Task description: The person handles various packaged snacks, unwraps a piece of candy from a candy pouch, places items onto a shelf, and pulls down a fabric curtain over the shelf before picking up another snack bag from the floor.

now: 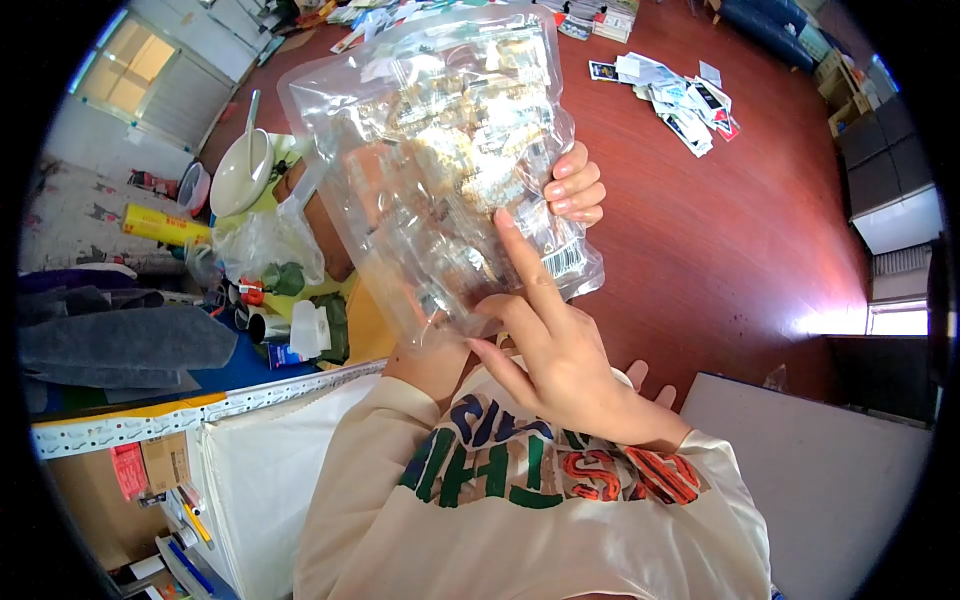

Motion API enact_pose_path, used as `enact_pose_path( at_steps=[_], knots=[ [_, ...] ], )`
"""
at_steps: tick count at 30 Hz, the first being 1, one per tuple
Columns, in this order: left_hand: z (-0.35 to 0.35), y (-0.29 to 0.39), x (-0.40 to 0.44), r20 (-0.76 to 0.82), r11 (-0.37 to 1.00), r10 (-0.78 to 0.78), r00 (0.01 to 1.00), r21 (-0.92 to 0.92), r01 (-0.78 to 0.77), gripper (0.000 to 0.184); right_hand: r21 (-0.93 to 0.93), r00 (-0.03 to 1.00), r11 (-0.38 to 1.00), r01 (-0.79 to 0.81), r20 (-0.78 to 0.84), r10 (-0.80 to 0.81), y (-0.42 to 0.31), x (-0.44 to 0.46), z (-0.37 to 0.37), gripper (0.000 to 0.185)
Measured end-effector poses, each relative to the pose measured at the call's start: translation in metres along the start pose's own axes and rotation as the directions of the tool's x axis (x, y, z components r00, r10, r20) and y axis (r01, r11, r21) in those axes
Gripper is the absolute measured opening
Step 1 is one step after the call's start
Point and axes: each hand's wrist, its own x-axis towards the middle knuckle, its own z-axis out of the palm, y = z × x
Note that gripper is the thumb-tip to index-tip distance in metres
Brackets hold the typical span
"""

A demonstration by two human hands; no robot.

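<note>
"Above the reddish floor [740, 250], what are we holding?"

"A big clear pouch [400, 130] of small packets, raised in front of our chest. Our left hand [576, 186] comes from behind it and is clamped on its right edge, the fingers curled round to the front."

"And our right hand [565, 360]?"

"We have its fingers spread apart over the front, the index finger extended against the plastic, just left of the barcode [563, 259]. The thumb is near the bottom edge."

"What do we see around us?"

"To the left, a white bowl [232, 180] with a pale handle [252, 115] standing in it, a crumpled plastic bag [262, 245] just below, a yellow roll [160, 225] beside that, and a grey cloth [120, 335] nearer us. Beyond the pouch, to the right, we see loose papers [672, 92] scattered on the floor."
</note>
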Motion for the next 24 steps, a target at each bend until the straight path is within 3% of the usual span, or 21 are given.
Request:
enact_pose_path(
  at_steps=[24],
  knots=[
    [-0.011,-0.009,0.017,-0.031,0.999,-0.043,0.999,-0.016,0.042,0.015,-0.21,0.997,0.977,0.042,-0.052,-0.054,0.005,-0.002,-0.005,0.02]
  ],
)
